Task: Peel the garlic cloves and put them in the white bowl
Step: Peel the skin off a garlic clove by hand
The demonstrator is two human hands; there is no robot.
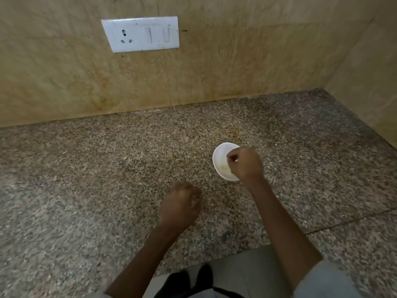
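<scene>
A small white bowl [219, 157] stands on the speckled granite counter [107, 168], right of centre. Pale peeled garlic pieces [223, 167] lie in its bottom. My right hand [246, 164] hovers over the bowl with curled fingers, covering its right half; a small pale bit shows at the fingertips, too small to identify. My left hand [181, 203] is a loose fist just above the counter, nearer to me and left of the bowl. Something pale and papery, maybe garlic, shows between its fingers at the right side.
A white switch and socket plate [140, 33] sits on the beige tiled wall behind the counter. A side wall [369, 82] closes the counter on the right. The counter's front edge runs near my body, with grey floor [242, 269] below.
</scene>
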